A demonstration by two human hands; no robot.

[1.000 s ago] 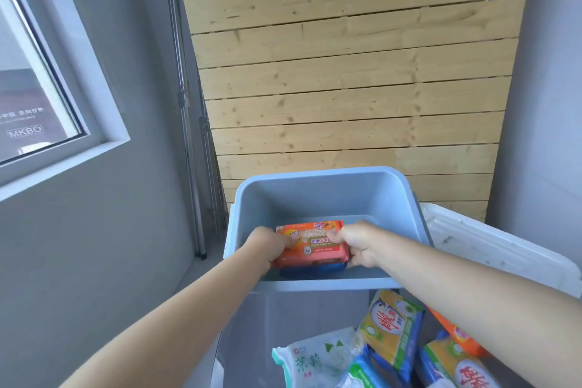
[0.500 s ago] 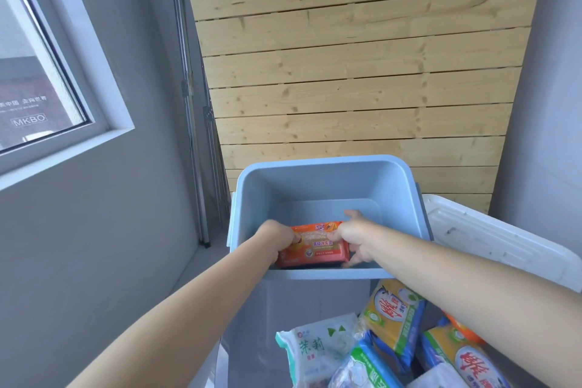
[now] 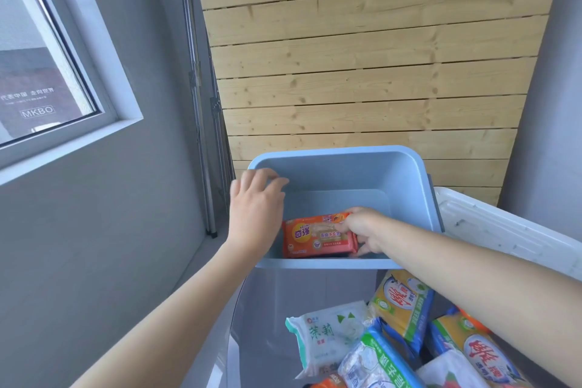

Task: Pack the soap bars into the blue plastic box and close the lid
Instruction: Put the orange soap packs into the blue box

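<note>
The blue plastic box (image 3: 340,167) stands open at mid-frame. Inside, against its near wall, lies an orange soap bar pack (image 3: 315,235). My right hand (image 3: 362,228) rests on the pack's right end, fingers curled around it. My left hand (image 3: 255,205) hovers at the box's left rim, fingers spread, holding nothing. Several more wrapped soap bars lie in a heap on the near table: a white-green one (image 3: 327,334), a yellow-blue one (image 3: 401,302) and another yellow one (image 3: 478,353). The white lid (image 3: 504,230) lies to the right of the box.
A grey table (image 3: 299,290) carries the box and soaps. A wooden slat wall (image 3: 362,72) rises behind. A grey wall with a window (image 3: 41,72) is on the left, with metal poles (image 3: 201,135) in the corner.
My left hand has let go of the orange pack and lifted up to the box's left rim, opening. The pack now lies lower in the box, with only my right hand on it.
</note>
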